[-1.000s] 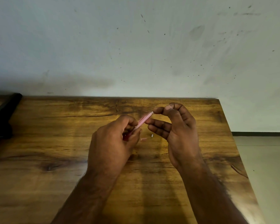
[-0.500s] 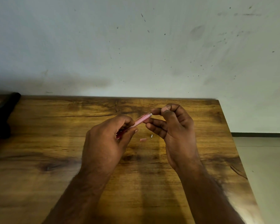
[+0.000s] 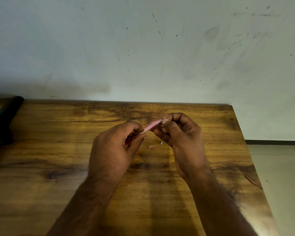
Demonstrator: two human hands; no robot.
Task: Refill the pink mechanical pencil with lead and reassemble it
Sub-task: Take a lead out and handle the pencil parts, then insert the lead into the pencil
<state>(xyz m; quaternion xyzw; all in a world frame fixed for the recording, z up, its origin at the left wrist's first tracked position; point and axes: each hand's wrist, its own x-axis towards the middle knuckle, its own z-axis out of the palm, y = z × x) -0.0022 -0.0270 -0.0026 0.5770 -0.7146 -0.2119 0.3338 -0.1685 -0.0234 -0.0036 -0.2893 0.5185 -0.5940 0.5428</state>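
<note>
My left hand (image 3: pixel 114 147) grips the pink mechanical pencil (image 3: pixel 151 126) by its lower barrel, above the wooden table (image 3: pixel 58 167). The pencil tilts up and to the right, and its open end meets the pinched thumb and forefinger of my right hand (image 3: pixel 182 133). Whether a lead sits between those fingertips is too fine to tell. On the table under the hands lie a small pink cap (image 3: pixel 152 146) and a tiny silver piece (image 3: pixel 161 142). The pencil's dark red tip end shows inside my left palm.
A black object (image 3: pixel 2 123) lies at the table's far left edge. A marked pale wall rises directly behind the table. The table's right edge drops to a light floor (image 3: pixel 279 176).
My right thumb and forefinger have closed in on the pencil's upper end. My left hand shifted slightly left and rotated, lowering the pencil's angle a little.
</note>
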